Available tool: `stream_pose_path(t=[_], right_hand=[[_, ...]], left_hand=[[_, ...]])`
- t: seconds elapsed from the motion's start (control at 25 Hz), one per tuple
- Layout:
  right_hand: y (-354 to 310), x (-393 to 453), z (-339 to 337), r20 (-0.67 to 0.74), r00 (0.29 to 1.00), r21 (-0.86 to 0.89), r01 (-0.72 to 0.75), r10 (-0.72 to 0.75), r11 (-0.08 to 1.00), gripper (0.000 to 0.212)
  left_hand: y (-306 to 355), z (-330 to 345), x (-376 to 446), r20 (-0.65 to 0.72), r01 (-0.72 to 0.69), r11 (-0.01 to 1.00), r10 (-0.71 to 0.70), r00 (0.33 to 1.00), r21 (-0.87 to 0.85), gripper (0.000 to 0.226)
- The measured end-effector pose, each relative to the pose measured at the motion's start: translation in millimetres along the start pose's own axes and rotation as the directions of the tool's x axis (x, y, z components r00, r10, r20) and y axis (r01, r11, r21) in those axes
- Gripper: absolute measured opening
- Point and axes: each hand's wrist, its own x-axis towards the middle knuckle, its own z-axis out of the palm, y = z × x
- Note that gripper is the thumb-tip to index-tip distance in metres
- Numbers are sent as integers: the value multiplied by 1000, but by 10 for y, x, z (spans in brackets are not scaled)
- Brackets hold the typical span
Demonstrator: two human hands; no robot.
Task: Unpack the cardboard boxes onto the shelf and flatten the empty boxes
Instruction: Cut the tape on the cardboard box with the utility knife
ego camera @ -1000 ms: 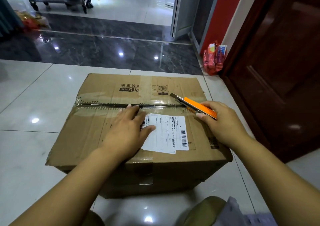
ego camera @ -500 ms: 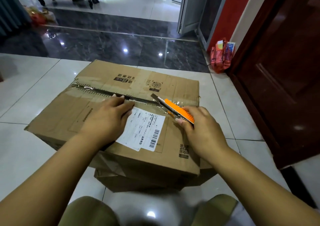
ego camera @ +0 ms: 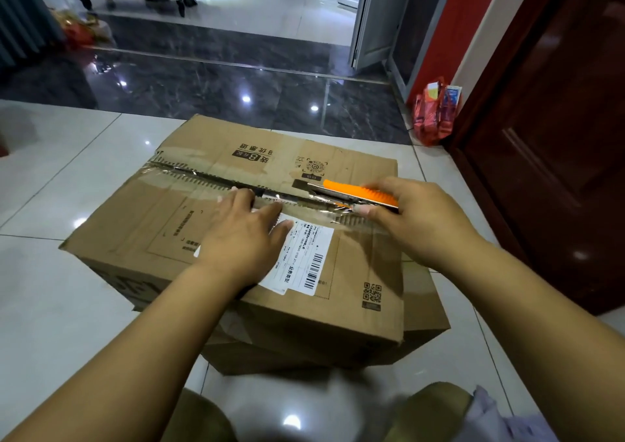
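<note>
While the left hand [ego camera: 243,238] presses flat on the cardboard box [ego camera: 209,238], the right hand [ego camera: 416,220] grips the orange knife [ego camera: 355,194] at the taped seam [ego camera: 216,183], running ten to four o'clock.

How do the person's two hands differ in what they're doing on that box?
The left hand lies flat and empty, partly over the white shipping label; the right hand is curled around an orange utility knife. The left hand's fingertips touch the taped seam near its middle; the right hand sits toward the seam's right end. Both are on top of the cardboard box.
</note>
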Motion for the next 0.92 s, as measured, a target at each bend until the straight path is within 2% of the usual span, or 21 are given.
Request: stream_pose_path(t=[0.12, 0.4, 0.72, 0.92], right_hand=[[-104, 107, -55, 48, 996, -46, 79, -77, 996, 28], [-205, 295, -23, 98, 986, -148, 149, -135, 978, 22], [-173, 320, -129, 138, 984, -245, 144, -112, 959, 17], [-26, 219, -242, 160, 984, -230, 119, -83, 966, 18]], left_hand=[[-8, 11, 3, -7, 1, 1000, -1, 1000, 6, 47], [-37, 26, 6, -21, -12, 1000, 13, 1000, 28, 51], [15, -9, 2, -20, -2, 998, 3, 1000, 57, 50], [101, -36, 49, -65, 28, 1000, -28, 998, 5, 40]])
